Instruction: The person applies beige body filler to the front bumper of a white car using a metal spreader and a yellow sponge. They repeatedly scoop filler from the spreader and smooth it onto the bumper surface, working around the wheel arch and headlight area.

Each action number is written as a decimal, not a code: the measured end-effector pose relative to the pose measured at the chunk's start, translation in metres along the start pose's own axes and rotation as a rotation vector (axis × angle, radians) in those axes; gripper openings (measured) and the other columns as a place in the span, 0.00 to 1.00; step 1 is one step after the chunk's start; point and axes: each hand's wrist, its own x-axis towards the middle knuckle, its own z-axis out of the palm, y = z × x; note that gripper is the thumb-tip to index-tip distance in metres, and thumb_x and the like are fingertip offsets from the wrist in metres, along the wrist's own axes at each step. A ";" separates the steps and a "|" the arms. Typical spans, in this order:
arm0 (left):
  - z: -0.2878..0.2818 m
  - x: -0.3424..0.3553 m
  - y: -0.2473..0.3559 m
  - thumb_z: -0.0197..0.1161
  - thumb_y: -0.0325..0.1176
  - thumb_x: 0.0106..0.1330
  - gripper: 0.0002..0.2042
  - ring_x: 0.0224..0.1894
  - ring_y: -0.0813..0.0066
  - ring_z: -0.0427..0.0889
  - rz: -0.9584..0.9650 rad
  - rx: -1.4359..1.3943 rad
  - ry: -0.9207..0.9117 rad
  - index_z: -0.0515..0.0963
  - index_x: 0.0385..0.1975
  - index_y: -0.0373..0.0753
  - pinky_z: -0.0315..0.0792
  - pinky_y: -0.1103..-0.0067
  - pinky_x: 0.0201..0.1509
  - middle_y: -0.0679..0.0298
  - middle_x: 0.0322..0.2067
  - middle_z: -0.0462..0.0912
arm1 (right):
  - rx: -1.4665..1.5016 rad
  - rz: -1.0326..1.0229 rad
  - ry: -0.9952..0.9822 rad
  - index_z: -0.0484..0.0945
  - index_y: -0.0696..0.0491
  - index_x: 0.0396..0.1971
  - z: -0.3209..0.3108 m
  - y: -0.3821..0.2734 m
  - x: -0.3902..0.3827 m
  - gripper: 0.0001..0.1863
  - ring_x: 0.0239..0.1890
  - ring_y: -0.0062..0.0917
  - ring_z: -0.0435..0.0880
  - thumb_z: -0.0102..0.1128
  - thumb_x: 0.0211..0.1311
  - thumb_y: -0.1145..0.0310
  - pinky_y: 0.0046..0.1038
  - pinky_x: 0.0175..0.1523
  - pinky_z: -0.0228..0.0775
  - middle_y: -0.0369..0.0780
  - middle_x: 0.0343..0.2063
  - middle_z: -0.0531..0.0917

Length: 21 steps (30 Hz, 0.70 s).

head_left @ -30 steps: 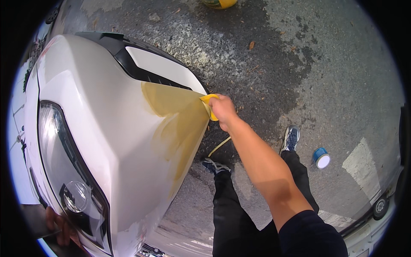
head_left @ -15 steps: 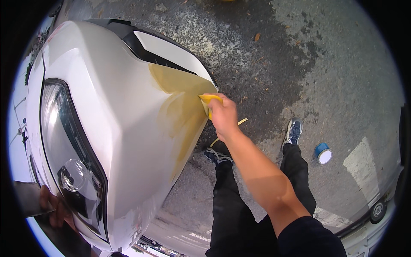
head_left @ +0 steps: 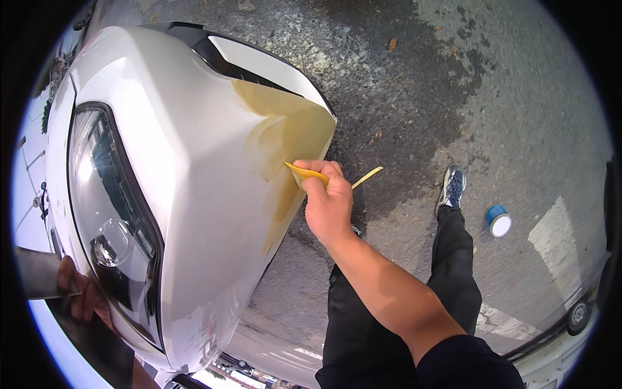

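Head view: the right hand point(head_left: 330, 198) pinches a bent yellow scraper point(head_left: 308, 174) at the tan filler point(head_left: 295, 133) smeared over a white bumper point(head_left: 210, 214), while the left hand point(head_left: 79, 290) grips a flat grey plate point(head_left: 42, 275) at lower left. The step in hand appears to be spreading the coat; the next move seems to call for light, even pressure toward the bumper's edge. A blue can point(head_left: 495, 214) sits nearby.

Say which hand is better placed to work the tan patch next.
Right hand, likely: it pinches the yellow spreader at the tan patch; the left hand holds a grey plate by the headlight.
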 end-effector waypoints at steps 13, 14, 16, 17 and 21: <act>-0.004 -0.004 -0.003 0.41 0.32 0.82 0.08 0.22 0.83 0.65 0.021 0.134 -0.148 0.64 0.41 0.37 0.63 0.84 0.25 0.64 0.34 0.66 | 0.019 -0.229 -0.019 0.82 0.57 0.41 0.020 -0.002 -0.077 0.13 0.41 0.27 0.78 0.53 0.59 0.84 0.25 0.48 0.73 0.40 0.40 0.76; -0.006 -0.004 -0.002 0.41 0.32 0.82 0.07 0.22 0.83 0.65 0.029 0.147 -0.152 0.64 0.41 0.37 0.63 0.84 0.25 0.64 0.36 0.66 | 0.012 -0.230 -0.027 0.82 0.57 0.41 0.021 -0.001 -0.083 0.13 0.41 0.27 0.78 0.53 0.58 0.84 0.25 0.48 0.72 0.40 0.40 0.76; -0.010 -0.002 -0.001 0.42 0.32 0.82 0.07 0.22 0.83 0.65 0.034 0.159 -0.175 0.64 0.41 0.37 0.63 0.85 0.25 0.65 0.37 0.66 | -0.003 -0.233 -0.045 0.82 0.57 0.41 0.021 0.001 -0.094 0.13 0.41 0.28 0.77 0.54 0.58 0.84 0.25 0.48 0.72 0.40 0.40 0.76; -0.013 0.000 0.000 0.42 0.32 0.81 0.07 0.22 0.84 0.65 0.031 0.159 -0.195 0.64 0.41 0.37 0.63 0.85 0.24 0.65 0.36 0.66 | 0.006 -0.230 -0.055 0.82 0.56 0.41 0.023 0.002 -0.099 0.14 0.41 0.29 0.77 0.53 0.58 0.84 0.25 0.47 0.71 0.41 0.40 0.75; -0.018 0.001 0.004 0.43 0.31 0.81 0.07 0.20 0.84 0.65 0.059 0.247 -0.189 0.65 0.40 0.36 0.61 0.86 0.21 0.64 0.34 0.65 | -0.011 -0.281 -0.062 0.81 0.56 0.43 0.027 0.009 -0.118 0.16 0.40 0.29 0.76 0.53 0.57 0.85 0.25 0.47 0.71 0.42 0.40 0.74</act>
